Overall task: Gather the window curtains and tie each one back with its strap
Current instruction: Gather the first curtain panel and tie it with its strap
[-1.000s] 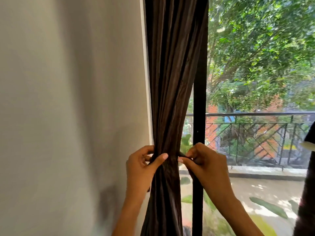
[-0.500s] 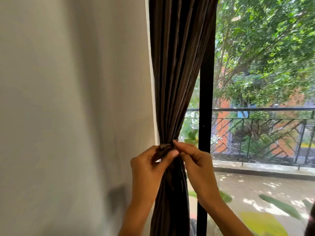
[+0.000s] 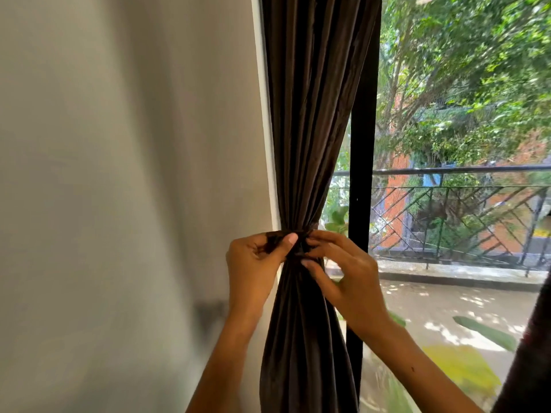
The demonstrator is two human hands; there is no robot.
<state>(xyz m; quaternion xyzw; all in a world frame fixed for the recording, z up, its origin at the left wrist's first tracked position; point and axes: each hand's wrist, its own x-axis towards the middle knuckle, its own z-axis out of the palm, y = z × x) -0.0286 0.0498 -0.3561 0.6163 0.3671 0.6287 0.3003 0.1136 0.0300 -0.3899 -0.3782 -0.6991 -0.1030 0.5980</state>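
A dark brown curtain (image 3: 310, 120) hangs gathered into a narrow bunch at the left edge of the window, beside the wall. A strap (image 3: 302, 236) of the same dark cloth is wrapped round the bunch at its waist. My left hand (image 3: 256, 260) pinches the strap's left end between thumb and fingers. From the right, my right hand (image 3: 337, 263) pinches the strap at the front of the bunch. The two hands almost touch. Most of the strap is hidden by my fingers.
A pale wall (image 3: 125, 189) fills the left half. A black window frame post (image 3: 360, 174) stands just right of the curtain. Beyond the glass are a balcony railing (image 3: 459, 210) and trees. A second dark curtain edge (image 3: 530, 353) shows at the far right.
Both hands have risen with the strap and drawn closer together at the curtain's waist. The curtain bunch is cinched tighter. The view has shifted, so the curtain sits further right.
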